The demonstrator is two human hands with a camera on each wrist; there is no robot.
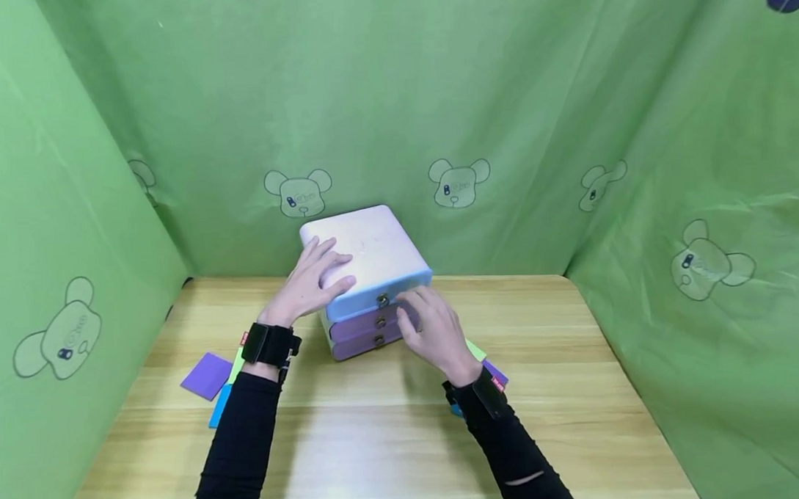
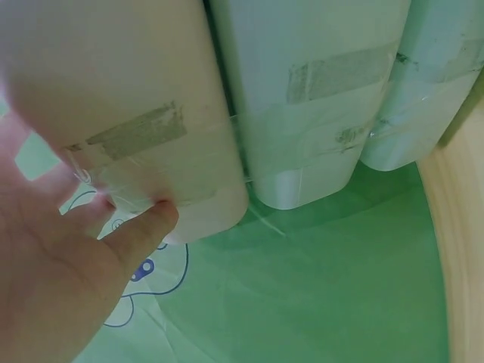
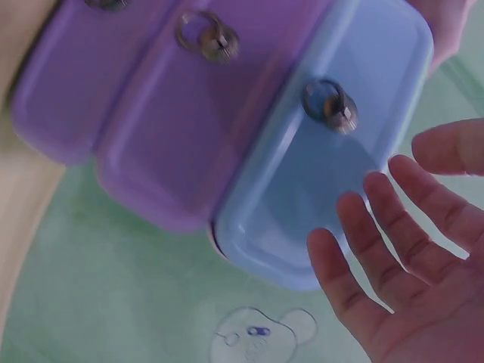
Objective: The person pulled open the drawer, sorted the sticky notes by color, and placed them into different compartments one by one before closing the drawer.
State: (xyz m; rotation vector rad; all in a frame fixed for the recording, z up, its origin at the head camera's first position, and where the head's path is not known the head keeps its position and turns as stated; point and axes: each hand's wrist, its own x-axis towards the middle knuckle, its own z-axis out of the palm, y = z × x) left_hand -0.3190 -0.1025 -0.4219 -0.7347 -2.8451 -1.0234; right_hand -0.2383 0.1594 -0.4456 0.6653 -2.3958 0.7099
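A small cabinet of three stacked drawers with a whitish top (image 1: pixel 373 243) stands at the back of the table, turned at a slight angle. Its upper drawer (image 1: pixel 355 304) is blue and the two purple drawers (image 1: pixel 349 330) sit below, each with a metal ring pull (image 3: pixel 333 106). My left hand (image 1: pixel 308 282) rests with spread fingers on the top's left edge. Strips of clear tape (image 2: pixel 140 132) run over the cabinet's side in the left wrist view. Before the blue front's right end is my right hand (image 1: pixel 438 332), its fingers loosely extended and holding nothing.
Left of the cabinet lie a purple square (image 1: pixel 207 376), a green piece (image 1: pixel 236 365) and a blue piece (image 1: pixel 221 406). Another green piece (image 1: pixel 476 350) and a purple piece (image 1: pixel 496 372) show beside my right wrist. Green cloth (image 1: pixel 368 96) with bear-head prints encloses the wooden table (image 1: pixel 353 442).
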